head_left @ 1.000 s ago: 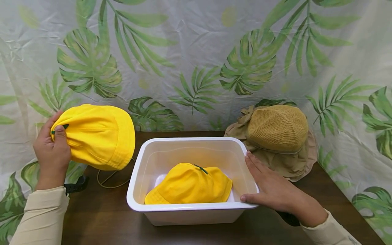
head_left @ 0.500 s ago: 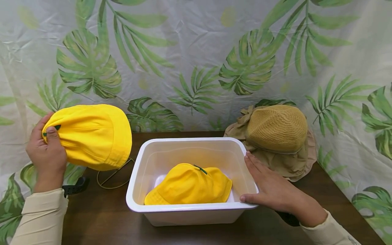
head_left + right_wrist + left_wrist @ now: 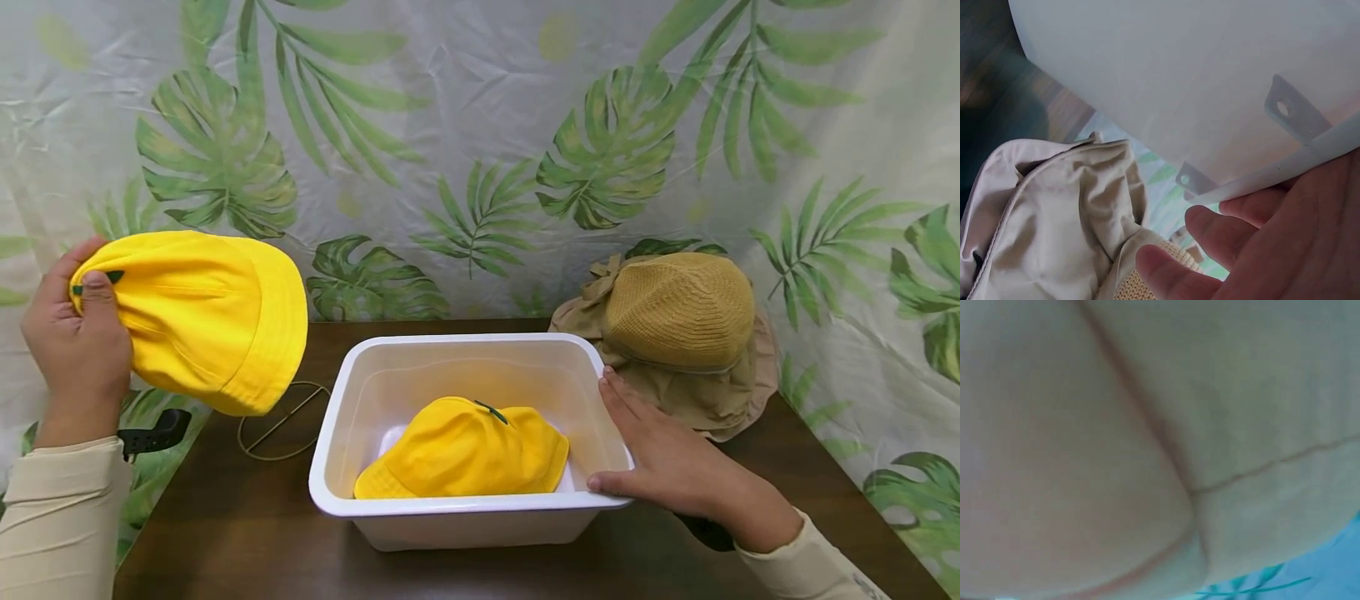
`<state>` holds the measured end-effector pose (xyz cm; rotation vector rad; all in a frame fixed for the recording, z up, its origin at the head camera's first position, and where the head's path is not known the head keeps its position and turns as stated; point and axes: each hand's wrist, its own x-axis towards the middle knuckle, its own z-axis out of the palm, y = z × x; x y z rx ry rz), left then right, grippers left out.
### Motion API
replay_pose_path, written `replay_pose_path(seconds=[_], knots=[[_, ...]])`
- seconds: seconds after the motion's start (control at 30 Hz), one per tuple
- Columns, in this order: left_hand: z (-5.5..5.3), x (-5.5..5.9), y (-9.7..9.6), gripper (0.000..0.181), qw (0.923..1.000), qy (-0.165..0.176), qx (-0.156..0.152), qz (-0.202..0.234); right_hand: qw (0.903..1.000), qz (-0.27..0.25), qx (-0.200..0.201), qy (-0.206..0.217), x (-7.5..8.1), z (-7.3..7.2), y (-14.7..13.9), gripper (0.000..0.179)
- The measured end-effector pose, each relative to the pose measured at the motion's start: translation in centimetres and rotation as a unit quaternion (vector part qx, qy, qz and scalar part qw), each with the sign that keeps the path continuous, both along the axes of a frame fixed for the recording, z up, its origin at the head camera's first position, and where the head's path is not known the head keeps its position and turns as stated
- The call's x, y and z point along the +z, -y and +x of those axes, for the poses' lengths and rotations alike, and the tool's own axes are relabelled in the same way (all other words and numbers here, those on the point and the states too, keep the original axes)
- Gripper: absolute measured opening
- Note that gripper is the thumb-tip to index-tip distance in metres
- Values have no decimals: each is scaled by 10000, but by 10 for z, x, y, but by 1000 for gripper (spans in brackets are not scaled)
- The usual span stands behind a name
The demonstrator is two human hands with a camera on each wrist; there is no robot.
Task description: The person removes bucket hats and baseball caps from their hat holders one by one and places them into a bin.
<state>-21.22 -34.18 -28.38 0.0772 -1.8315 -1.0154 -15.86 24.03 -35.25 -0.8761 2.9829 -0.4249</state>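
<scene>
To the inner side of the left hand [image 3: 78, 350], a yellow cap [image 3: 195, 312] hangs clear of the surface [image 3: 240, 525], its crown pinched between thumb and fingers, its brim toward the white tub [image 3: 465, 507]. Over the last second this hand and cap have shifted outward and slightly up, away from the tub, baring more of the thin wire loop [image 3: 289, 417] below the brim. The right hand [image 3: 667, 462] has stayed put: thumb on the near rim, fingers nearly straight along the tub's side, the brown hat [image 3: 678, 308] just past their tips. Between both hands' fingers, a second yellow cap [image 3: 465, 458] lies inside the tub, unmoved. So the held cap is now farther from the tub, which the right fingers seem merely to steady.
</scene>
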Motion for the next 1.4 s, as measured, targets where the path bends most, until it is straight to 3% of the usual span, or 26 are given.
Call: replay_pose_path(seconds=[0.17,0.3,0.4,0.5,0.67,0.8,0.87,1.03,1.13,1.4], knots=[[-1,21,-10,36,9981,277,-283,-467,10000,-10,26,-91,2,0,-1,106],[-1,34,-20,38,9923,453,-714,-908,9999,5,64,-147,2,-1,-1,105],[0,45,-29,39,9843,518,-1128,-1257,9999,3,51,-125,2,-1,0,105],[0,56,-39,40,9697,496,-1554,-1818,9999,-19,19,-107,2,0,-1,106],[-4,73,-56,41,9313,307,-2212,-2877,9999,-34,-31,-113,1,2,-2,106],[-12,81,-70,43,9044,0,-2618,-3369,9999,-42,-100,-39,0,2,-3,107],[-14,84,-77,45,8935,-84,-2803,-3508,9999,-37,-120,-11,0,2,-4,107],[-17,91,-103,50,8688,145,-3407,-3590,9999,-73,-71,-42,0,1,-3,107],[-21,95,-121,53,8425,121,-3930,-3682,9999,-118,-19,-97,-1,0,-2,106],[-34,94,-170,44,7574,-444,-5245,-3865,9998,-119,-4,-142,0,0,0,106]])
